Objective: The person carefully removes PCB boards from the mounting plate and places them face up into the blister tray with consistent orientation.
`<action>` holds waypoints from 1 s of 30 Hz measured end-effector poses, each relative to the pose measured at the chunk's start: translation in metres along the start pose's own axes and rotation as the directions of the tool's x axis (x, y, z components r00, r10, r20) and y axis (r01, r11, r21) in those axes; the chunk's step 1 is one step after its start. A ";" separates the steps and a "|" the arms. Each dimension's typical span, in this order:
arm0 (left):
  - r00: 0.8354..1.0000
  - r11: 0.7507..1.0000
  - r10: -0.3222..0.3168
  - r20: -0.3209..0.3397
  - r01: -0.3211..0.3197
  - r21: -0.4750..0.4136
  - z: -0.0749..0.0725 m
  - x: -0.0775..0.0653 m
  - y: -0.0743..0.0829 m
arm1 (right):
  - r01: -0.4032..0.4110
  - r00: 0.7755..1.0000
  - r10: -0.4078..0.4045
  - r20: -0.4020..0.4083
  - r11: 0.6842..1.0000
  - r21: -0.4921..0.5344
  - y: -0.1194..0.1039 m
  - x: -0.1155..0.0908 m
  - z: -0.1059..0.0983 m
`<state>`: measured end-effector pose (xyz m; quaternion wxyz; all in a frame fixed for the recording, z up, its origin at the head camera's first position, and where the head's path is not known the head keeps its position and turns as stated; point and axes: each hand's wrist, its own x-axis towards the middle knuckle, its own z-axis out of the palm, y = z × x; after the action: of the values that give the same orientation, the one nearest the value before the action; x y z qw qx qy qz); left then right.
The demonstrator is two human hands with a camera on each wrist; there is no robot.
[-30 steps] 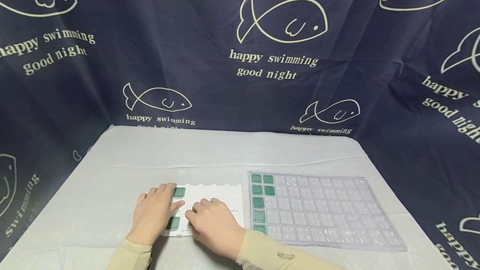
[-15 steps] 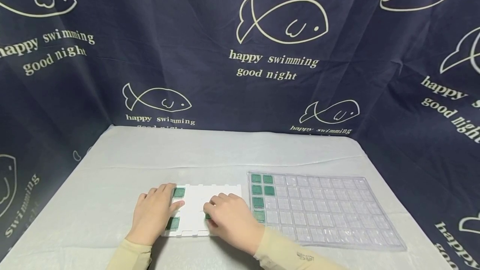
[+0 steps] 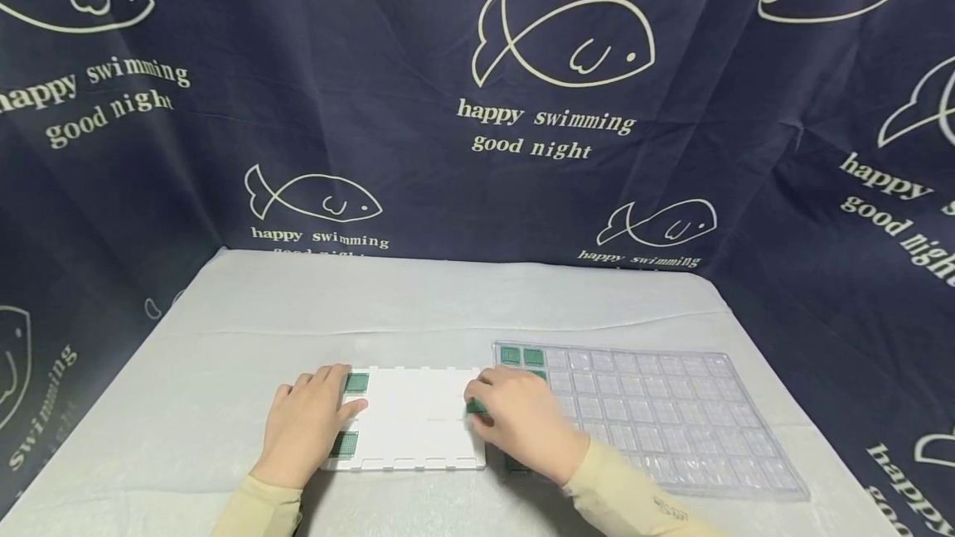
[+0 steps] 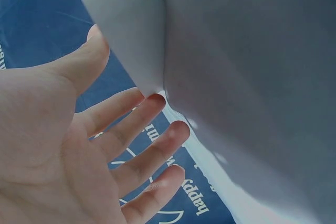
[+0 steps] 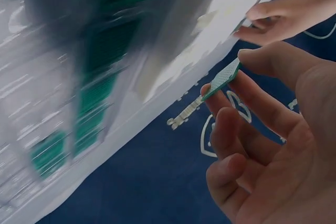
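My right hand (image 3: 522, 417) pinches a small square green circuit board (image 5: 223, 80) between thumb and fingers. In the head view it is over the right edge of a white slotted tray (image 3: 425, 404), overlapping the left side of a clear compartment tray (image 3: 671, 413). The left hand (image 3: 302, 429) rests on the white tray's left end, fingers extended along the edge and thumb on top. Beside that thumb lie two green boards, one at the far corner (image 3: 356, 382) and a nearer board (image 3: 343, 444).
More green boards (image 3: 533, 356) occupy the clear tray's left columns, partly hidden behind the right hand. Both trays stand on a white-covered table (image 3: 418, 297). Dark blue fish-print cloth (image 3: 418, 89) hangs behind and at both sides.
My right hand has moved right, from the middle of the white tray to its right edge, carrying the green circuit board. The left hand has stayed in place.
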<state>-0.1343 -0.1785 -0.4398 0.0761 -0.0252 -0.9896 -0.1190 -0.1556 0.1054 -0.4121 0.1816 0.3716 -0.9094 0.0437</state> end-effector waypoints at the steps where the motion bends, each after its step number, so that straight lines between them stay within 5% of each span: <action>1: 1.000 1.000 -0.001 0.001 0.001 -0.001 0.000 0.000 0.000 | -0.007 1.000 0.007 0.007 1.000 0.010 0.003 -0.002 0.000; 30: 1.000 1.000 -0.001 0.001 0.001 0.006 0.000 0.000 0.000 | -0.184 0.977 0.177 0.121 0.982 0.043 0.064 -0.046 0.004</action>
<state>-0.1345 -0.1786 -0.4398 0.0757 -0.0248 -0.9901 -0.1158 -0.1704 0.1808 -0.4295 0.1132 0.2942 -0.9469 0.0627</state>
